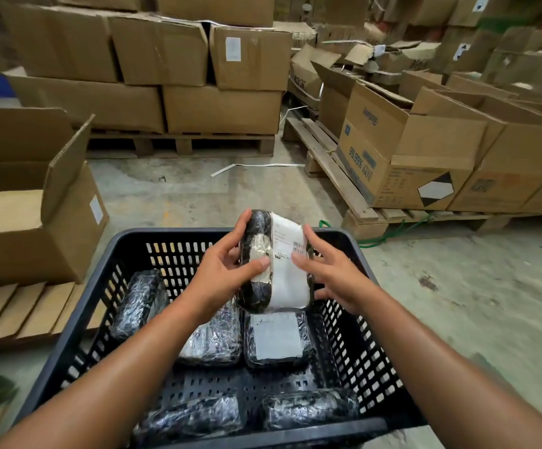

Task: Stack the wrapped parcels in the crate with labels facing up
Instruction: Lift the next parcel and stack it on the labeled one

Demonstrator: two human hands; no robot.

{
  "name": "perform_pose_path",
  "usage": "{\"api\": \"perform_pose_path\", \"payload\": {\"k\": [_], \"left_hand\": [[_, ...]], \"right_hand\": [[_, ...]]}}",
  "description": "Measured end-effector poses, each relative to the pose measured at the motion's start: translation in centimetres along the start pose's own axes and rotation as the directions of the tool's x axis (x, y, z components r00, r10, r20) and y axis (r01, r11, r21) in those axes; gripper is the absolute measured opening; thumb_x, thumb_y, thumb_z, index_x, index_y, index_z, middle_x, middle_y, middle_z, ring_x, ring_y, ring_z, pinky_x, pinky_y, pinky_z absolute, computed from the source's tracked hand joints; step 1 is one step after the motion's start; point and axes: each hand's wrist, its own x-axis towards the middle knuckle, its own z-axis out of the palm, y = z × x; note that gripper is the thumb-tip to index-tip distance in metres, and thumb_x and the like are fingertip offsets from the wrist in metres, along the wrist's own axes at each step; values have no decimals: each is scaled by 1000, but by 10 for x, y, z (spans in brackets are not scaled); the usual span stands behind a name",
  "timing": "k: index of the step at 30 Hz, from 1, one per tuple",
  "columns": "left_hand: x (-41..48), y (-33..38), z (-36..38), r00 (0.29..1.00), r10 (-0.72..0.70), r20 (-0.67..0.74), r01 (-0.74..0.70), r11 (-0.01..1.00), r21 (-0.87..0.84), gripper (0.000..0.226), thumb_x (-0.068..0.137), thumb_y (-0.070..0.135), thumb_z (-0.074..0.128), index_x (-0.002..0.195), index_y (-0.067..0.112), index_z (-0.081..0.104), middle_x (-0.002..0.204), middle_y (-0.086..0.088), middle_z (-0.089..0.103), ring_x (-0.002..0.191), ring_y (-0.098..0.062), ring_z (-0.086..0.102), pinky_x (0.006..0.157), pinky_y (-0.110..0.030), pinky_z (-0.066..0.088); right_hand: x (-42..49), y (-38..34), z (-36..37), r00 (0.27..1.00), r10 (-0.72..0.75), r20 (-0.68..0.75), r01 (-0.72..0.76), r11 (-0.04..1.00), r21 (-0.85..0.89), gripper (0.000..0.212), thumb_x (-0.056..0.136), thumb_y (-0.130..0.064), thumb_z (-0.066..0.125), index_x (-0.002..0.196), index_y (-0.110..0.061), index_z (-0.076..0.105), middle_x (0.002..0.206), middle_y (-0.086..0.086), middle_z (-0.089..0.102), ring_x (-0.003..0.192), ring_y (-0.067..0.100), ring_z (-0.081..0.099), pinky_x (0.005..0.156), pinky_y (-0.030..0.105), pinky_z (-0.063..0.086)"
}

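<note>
From the head view, you have one wrapped parcel (pixel 276 260) lifted above the far half of the black crate (pixel 78 306), its white label (pixel 287 254) turned toward you. Your left hand (pixel 227 267) is closed around its left edge, thumb across the taped front and fingers curled behind. Your right hand (pixel 331 273) lies against its right side with the fingers spread and loosely bent, steadying rather than clamping; I cannot tell how much of the weight it carries.

Down in the crate, five parcels are already in. The one under your held parcel (pixel 276 340) lies flat with a white label plainly up, so that one looks finished. The parcel beside it (pixel 213 341) shows pale wrap on top, but your left forearm covers part of it and I cannot tell whether that is a label. The parcel at the left wall (pixel 140 303) and the two nearest you (pixel 192 416) (pixel 308 408) show only dark shiny film, no label visible, so by my reading they may need turning over.

So you are part way: the held parcel is not yet set down, and bare crate floor shows between the rows
</note>
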Motion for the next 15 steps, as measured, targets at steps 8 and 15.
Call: {"api": "perform_pose_path", "payload": {"k": [8,15], "left_hand": [[10,-22,-6,954,-274,125,216,912,349,128,66,44,90,152,55,-4,148,17,47,121,0,59,95,-23,52],[8,-58,4,875,-476,86,259,612,747,131,59,68,82,134,73,-26,154,-20,22,138,-34,29,114,-46,31]], "right_hand": [[2,29,-5,999,-5,53,24,932,-360,136,59,-24,103,164,-34,17,167,-6,30,145,11,37,114,30,41],[11,45,-17,998,57,39,-24,819,-573,141,57,-26,103,165,-28,13,165,-1,34,134,6,32,101,13,31]]}}
